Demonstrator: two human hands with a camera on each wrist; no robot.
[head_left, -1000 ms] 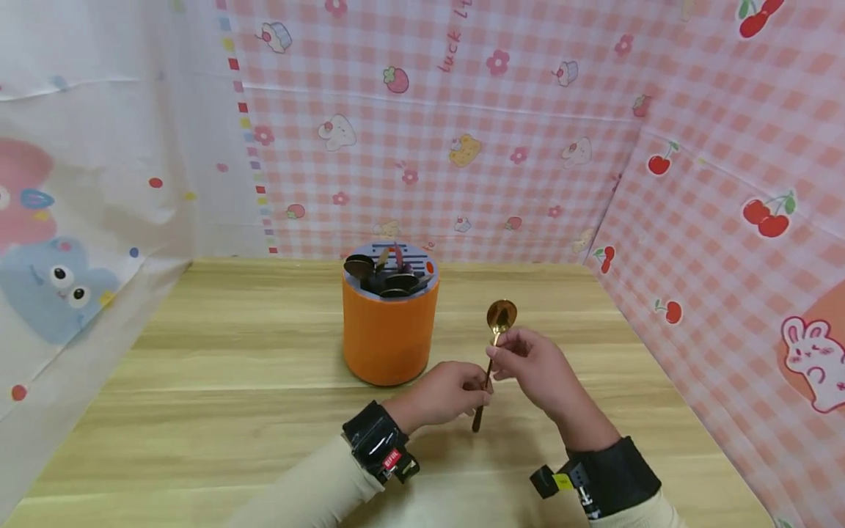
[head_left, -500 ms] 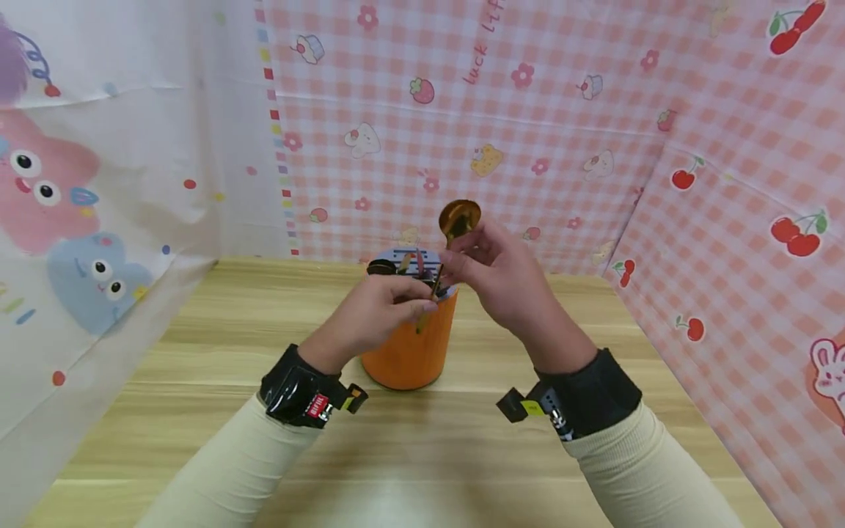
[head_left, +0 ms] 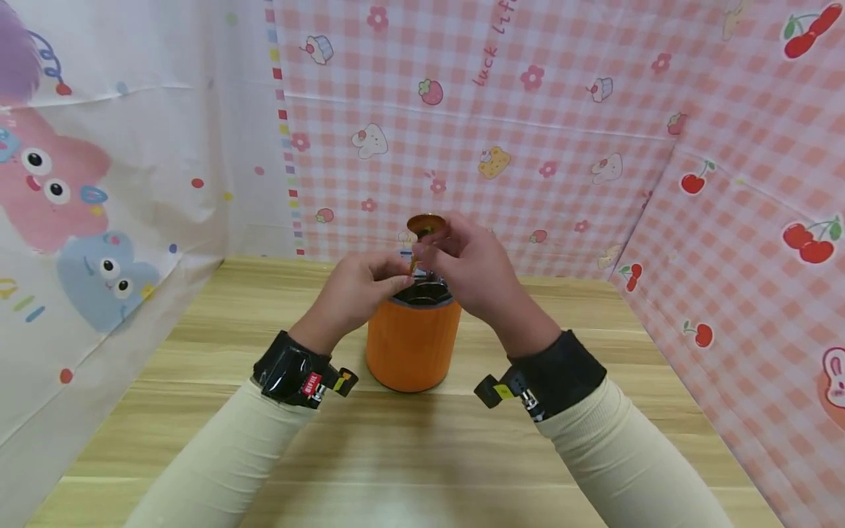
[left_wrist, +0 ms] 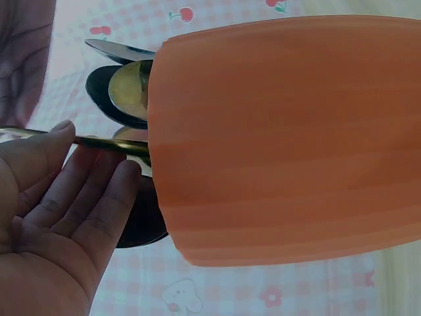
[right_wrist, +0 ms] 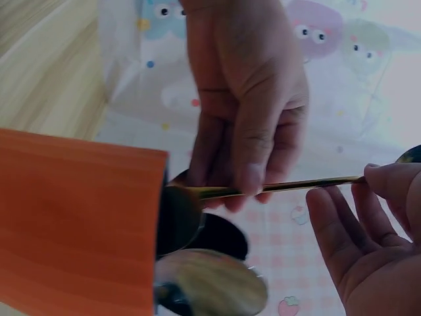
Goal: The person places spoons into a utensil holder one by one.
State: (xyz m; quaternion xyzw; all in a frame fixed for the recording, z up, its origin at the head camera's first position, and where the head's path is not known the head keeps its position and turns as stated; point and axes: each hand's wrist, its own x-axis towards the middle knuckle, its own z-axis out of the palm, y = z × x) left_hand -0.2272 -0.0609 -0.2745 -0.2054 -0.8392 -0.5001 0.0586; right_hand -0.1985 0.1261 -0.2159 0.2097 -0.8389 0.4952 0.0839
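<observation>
A gold spoon [head_left: 425, 222] is upright over the mouth of an orange cylindrical utensil holder [head_left: 414, 348], bowl at the top. My right hand [head_left: 478, 275] pinches it just under the bowl. Lower on the handle [right_wrist: 296, 186], my left hand [head_left: 353, 290] holds it between thumb and fingers. In the left wrist view the handle's lower end meets the holder's rim; how far it goes in is hidden. Several dark and gold spoons [left_wrist: 129, 89] stick out of the holder, their bowls outward.
The holder stands on a light wood-grain table [head_left: 317, 455]. Behind it hangs a pink checked cloth [head_left: 449, 147], which also covers the right side. A white cloth with cartoon figures [head_left: 198, 147] covers the left side.
Both hands have carried the spoon from right of the holder, low over the table, up and left to above its mouth. The spoon's bowl has tipped further over. The head view has shifted slightly.
</observation>
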